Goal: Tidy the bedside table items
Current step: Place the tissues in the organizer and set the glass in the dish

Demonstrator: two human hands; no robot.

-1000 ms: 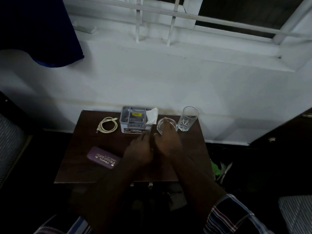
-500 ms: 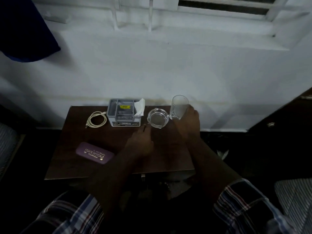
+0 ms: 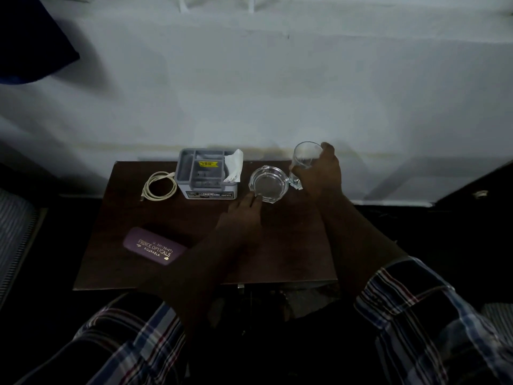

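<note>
A dark wooden bedside table (image 3: 133, 262) stands against a white wall. At its back right, my right hand (image 3: 319, 176) is wrapped around a clear drinking glass (image 3: 304, 155). Just left of the glass lies a round glass ashtray (image 3: 268, 184). My left hand (image 3: 241, 220) rests on the table with its fingertips touching the ashtray's near rim, holding nothing. A grey organiser box (image 3: 206, 176) with a white tissue (image 3: 234, 165) in it stands at the back middle. A coiled white cable (image 3: 159, 186) lies to its left. A purple spectacle case (image 3: 155, 250) sits near the front left.
The white wall (image 3: 277, 93) rises directly behind the table. Dark blue cloth (image 3: 30, 43) hangs at the top left. Striped cushions (image 3: 14, 232) flank the table on the left and at the lower right. The floor around is dark.
My right hand moved from the ashtray to the glass and closed around it. My left hand slid forward to the ashtray's rim. The camera tilted down.
</note>
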